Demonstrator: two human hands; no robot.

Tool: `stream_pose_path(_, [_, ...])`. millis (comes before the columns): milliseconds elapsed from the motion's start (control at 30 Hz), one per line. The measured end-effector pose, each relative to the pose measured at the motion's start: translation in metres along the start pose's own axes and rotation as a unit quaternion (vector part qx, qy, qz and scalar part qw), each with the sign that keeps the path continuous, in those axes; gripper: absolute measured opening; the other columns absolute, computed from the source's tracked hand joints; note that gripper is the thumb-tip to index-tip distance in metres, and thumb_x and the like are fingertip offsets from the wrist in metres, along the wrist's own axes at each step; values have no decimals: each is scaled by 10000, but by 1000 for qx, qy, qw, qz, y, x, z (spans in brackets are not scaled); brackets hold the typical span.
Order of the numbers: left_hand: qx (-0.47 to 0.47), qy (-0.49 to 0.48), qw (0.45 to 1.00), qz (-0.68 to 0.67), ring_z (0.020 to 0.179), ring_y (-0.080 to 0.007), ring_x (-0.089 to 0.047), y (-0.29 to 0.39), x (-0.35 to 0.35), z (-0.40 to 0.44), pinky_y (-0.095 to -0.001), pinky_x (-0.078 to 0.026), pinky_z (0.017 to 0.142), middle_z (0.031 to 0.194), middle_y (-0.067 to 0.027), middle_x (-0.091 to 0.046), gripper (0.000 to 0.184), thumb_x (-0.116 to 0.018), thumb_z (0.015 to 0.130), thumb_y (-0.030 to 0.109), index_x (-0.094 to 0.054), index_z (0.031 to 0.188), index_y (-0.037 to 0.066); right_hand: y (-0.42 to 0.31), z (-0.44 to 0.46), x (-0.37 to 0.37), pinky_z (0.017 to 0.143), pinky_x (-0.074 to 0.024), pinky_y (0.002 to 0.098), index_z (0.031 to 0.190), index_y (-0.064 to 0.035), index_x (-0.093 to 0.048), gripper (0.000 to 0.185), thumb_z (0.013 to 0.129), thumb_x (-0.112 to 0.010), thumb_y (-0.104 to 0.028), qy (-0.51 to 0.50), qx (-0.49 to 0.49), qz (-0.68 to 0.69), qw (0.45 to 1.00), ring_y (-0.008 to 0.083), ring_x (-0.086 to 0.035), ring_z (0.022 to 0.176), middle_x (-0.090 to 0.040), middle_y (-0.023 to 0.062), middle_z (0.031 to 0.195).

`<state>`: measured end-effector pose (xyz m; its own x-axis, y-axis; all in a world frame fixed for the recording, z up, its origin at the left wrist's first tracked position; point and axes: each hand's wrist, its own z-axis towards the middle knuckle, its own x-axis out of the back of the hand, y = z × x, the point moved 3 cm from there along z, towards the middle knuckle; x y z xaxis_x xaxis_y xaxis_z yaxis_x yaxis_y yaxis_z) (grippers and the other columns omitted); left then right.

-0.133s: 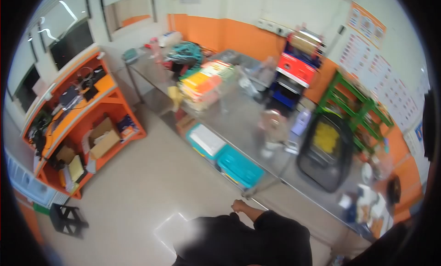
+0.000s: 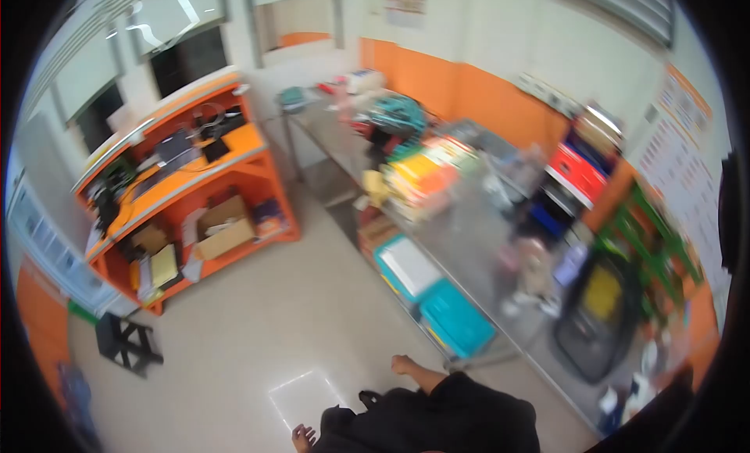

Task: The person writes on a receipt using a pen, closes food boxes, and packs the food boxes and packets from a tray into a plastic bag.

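Observation:
My left hand (image 2: 303,437) is low in the head view, beside my black shirt (image 2: 437,422). Its fingers are slightly curled and apart, and nothing shows in them. In front of my body, my right hand (image 2: 402,365) hangs over the floor with its fingers folded into a loose fist. I see nothing held in it. Nearest to this hand is a teal lidded box (image 2: 457,316) on the low shelf of the metal table (image 2: 488,277). Neither hand touches it. Part of a black shoe (image 2: 369,398) shows below.
On the table are stacked yellow-and-white packs (image 2: 422,175), a red box (image 2: 576,174) and a black tub (image 2: 598,320) with yellow contents. A green rack (image 2: 652,230) stands behind. To the left are an orange shelf unit (image 2: 262,168) and a black stool (image 2: 129,343) on the pale floor.
The view has turned left, so the table and shelves sit farther right in it. My left hand has come into sight. My right hand stays in a loose fist.

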<state>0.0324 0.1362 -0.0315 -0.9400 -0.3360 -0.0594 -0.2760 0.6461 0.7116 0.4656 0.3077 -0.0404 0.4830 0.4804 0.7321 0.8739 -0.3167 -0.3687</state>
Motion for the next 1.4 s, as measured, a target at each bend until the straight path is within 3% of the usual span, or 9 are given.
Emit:
stream_pose_path(433, [161,174,967,88,802,-315,-624,120,197,90,-466,-501,688,898,-120,-658,201,-561,820,209,-632,982,114,-361,182,-43,537,-535,356,814,-20,-696,365,837,-571,-362,-251,109,-137,952,207,-666,628,-689,76,718])
stream_pose_path(567, [-288,121,833,457,748,-325,-622,197,213,173,-476,-497,655,839,-123,-659,170,-560,786,182,-687,885,123,-455,222,32,558,-546,353,803,0,-696,319,810,-632,-312,-214,38,-134,967,204,-664,609,-700,76,742])
stream_pose_path(600, [-95,79,788,603,814,-284,-629,225,218,233,-455,-508,675,848,-88,-668,137,-577,784,205,-688,840,148,-471,250,31,565,-550,346,796,-2,-696,296,815,-633,-290,-198,40,-102,974,203,-666,616,-702,83,761])
stream_pose_path(767, [-47,79,996,-6,900,-202,-651,384,221,361,-371,-538,772,1017,-127,-662,359,-598,899,272,-561,1184,55,-545,337,20,721,-537,362,796,47,-691,312,797,-648,-263,-189,63,-24,980,235,-687,747,-689,181,771])
stream_pose_path(900, [-65,75,995,-29,879,-200,-649,482,261,428,-288,-521,702,1013,-129,-660,370,-616,891,238,-547,1181,18,-666,383,18,617,-545,330,678,4,-656,272,786,-645,-246,-117,4,-62,991,208,-672,616,-672,115,656])
stream_pose_path(1100, [147,224,963,-6,758,-268,-655,474,399,469,-402,-535,686,964,-138,-666,307,-573,892,228,-606,1117,22,-943,487,28,645,-427,490,679,33,-577,360,867,-599,-274,152,342,116,920,395,-571,691,-574,191,655])
stream_pose_path(1167, [-137,170,905,366,752,-285,-655,489,439,447,-409,-531,651,939,-144,-666,309,-543,899,207,-587,1140,19,-1071,503,58,630,-418,476,808,31,-530,267,919,-532,-212,198,460,175,848,385,-558,696,-590,193,756])
stream_pose_path(1233, [147,332,916,-169,750,-288,-660,494,472,462,-408,-520,620,926,-145,-667,320,-526,895,203,-568,1154,19,-1202,484,108,603,-425,430,848,9,-514,209,921,-537,-185,241,536,254,768,379,-551,685,-550,190,744])
stream_pose_path(1400, [89,428,853,-286,637,-251,-641,527,519,482,-349,-471,468,880,-172,-659,319,-574,858,225,-500,1102,34,-1423,528,160,565,-415,331,872,-11,-528,154,923,-543,-156,256,553,260,749,229,-532,620,-564,123,739])
